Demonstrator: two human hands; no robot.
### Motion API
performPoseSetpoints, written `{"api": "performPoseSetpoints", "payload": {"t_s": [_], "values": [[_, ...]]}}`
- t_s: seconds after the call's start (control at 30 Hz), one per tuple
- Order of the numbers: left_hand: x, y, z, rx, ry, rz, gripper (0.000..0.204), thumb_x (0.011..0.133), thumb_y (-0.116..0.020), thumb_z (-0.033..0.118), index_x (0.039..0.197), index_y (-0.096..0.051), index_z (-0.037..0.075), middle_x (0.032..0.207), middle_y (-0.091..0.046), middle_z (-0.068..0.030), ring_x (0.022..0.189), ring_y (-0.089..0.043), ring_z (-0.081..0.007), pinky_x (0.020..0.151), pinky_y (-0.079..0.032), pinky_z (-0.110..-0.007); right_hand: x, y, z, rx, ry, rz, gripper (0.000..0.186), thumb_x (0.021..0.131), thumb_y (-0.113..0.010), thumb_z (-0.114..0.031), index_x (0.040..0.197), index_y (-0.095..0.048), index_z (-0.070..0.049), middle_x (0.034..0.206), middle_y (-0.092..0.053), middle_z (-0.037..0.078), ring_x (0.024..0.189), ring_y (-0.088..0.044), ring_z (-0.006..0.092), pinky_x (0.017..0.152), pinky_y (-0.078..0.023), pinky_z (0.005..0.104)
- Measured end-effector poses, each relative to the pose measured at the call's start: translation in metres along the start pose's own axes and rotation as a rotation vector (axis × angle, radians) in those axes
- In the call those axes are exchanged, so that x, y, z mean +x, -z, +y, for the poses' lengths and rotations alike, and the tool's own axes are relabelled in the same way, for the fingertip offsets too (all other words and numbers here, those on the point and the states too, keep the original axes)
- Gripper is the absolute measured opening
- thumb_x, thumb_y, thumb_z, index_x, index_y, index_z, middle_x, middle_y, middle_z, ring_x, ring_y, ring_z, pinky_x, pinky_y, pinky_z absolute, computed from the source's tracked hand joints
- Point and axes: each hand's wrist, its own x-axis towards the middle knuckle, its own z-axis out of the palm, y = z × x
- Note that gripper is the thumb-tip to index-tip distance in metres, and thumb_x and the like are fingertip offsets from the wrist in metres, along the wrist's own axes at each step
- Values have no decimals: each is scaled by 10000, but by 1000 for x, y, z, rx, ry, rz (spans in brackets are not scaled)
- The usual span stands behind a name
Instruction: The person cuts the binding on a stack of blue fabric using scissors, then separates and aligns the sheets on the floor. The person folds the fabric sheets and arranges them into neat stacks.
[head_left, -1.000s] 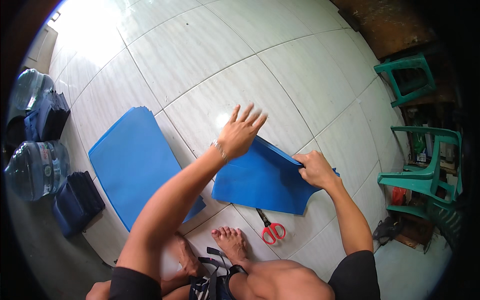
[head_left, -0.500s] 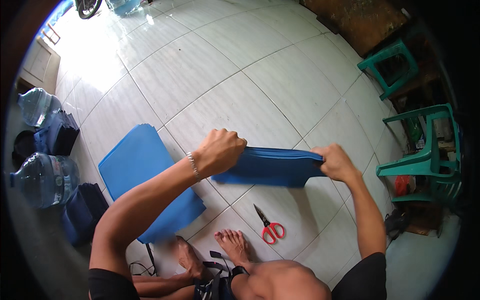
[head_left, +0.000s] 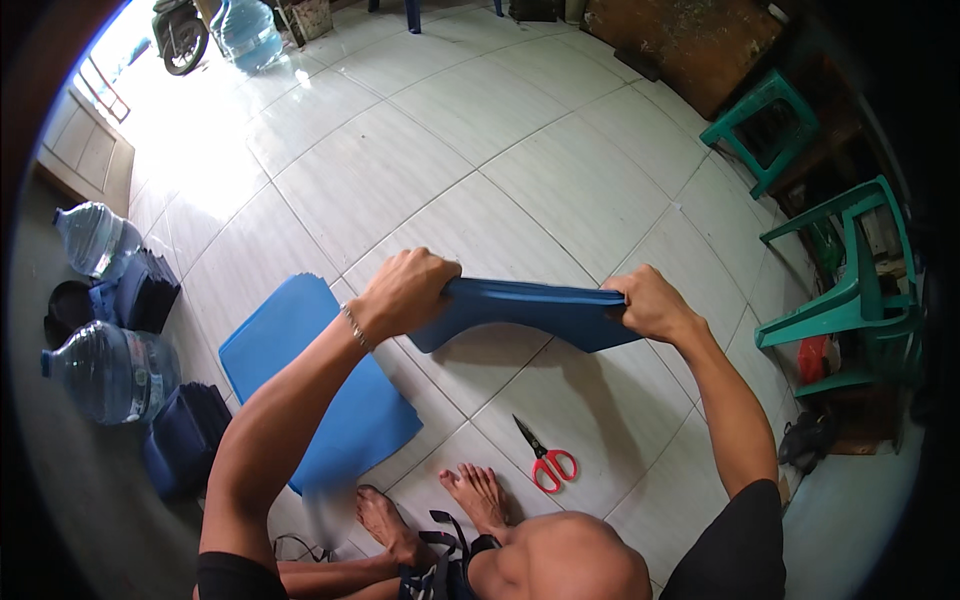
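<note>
Lifted clear of the floor since the earlier frame, folded blue foam sheet (head_left: 520,310) clamped endwise in left hand (head_left: 405,292) and right hand (head_left: 650,303); red scissors (head_left: 543,458) untouched, second blue sheet (head_left: 310,385) still flat on tiled floor (head_left: 420,160).

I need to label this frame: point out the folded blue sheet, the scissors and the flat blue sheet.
folded blue sheet (head_left: 530,305): head view, middle of its top fold.
scissors (head_left: 547,465): head view, red handles.
flat blue sheet (head_left: 300,340): head view, bare upper part.
</note>
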Motion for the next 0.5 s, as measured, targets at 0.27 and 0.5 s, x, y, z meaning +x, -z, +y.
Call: {"api": "performPoseSetpoints", "payload": {"t_s": [0.27,0.5], "values": [[7,-10,-2,4,68,-137,160,773,-709,139,909,-704,54,953,-693,-155,892,-664,-383,773,-549,-480,-5,-4,-11,18,-93,-87,322,686,-619,38,957,-744,-83,749,-694,173,701,-659,328,680,-531,386],[74,32,3,198,23,-227,318,704,-864,310,896,-759,80,944,-717,-119,1038,-650,-289,840,-537,-431,-7,3,13,335,-106,-165,226,699,-758,-70,889,-709,41,669,-672,124,606,-609,122,601,-503,324]]}}
